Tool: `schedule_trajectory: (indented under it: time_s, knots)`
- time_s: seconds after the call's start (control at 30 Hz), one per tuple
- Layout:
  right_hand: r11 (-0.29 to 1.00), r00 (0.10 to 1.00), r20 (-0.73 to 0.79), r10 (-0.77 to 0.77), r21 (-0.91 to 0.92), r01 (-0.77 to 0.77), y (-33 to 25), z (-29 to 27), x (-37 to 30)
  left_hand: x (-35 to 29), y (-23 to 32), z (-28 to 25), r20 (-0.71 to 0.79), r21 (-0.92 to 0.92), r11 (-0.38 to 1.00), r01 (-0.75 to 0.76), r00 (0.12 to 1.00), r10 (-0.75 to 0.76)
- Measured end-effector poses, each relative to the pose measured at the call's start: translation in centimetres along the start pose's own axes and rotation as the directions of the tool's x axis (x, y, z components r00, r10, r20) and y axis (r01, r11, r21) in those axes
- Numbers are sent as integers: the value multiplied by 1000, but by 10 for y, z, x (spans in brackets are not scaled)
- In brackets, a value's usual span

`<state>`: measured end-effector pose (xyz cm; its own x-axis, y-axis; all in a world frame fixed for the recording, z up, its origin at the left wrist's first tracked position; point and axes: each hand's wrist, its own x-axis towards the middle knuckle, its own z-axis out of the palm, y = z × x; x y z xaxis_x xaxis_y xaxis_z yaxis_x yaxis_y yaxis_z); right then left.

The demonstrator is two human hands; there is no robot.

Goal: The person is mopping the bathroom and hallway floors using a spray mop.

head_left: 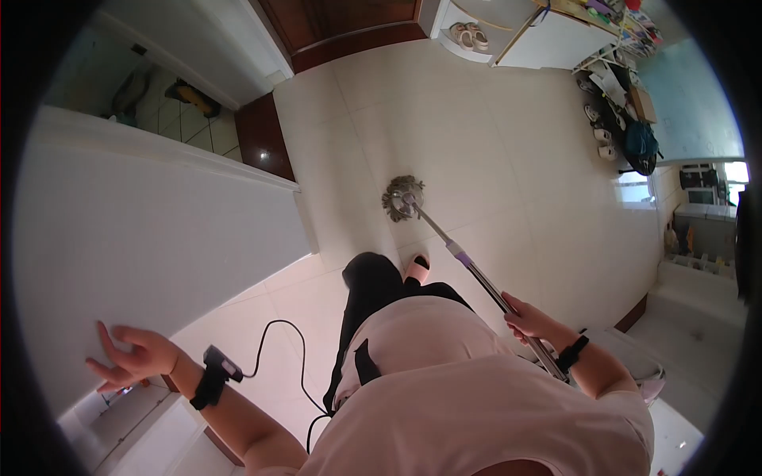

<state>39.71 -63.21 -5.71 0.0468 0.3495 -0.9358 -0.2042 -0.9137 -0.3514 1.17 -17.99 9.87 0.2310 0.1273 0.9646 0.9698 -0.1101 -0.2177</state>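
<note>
Gripping mop handle with curled fingers of right hand; resting string mop head on far tiled floor; spreading fingers of empty left hand at left side.

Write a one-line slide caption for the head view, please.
Right hand gripping a mop on pale floor tiles; left hand open and empty.
</note>
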Motion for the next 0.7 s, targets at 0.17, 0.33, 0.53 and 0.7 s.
schedule_trajectory:
  time_s: [0.17, 0.33, 0.53, 0.7]
  knots:
    - [961, 996, 34, -81, -261, 87, -112, -44, 80, -12, 6, 11, 42, 27, 999, 34, 998, -35]
    - [875, 933, 159, -324, -324, 359, -261, -47, 193, -6, 7, 25, 21, 162, 985, -52, 999, 49]
    - [930, 925, 105, -364, 92, 356, -355, -99, 225, -8, 8, 30, 100, 387, 917, -91, 993, 57]
    - [964, 980, 32, -197, 189, 187, -331, -165, 130, -17, 2, 32, 87, 416, 905, -89, 995, 58]
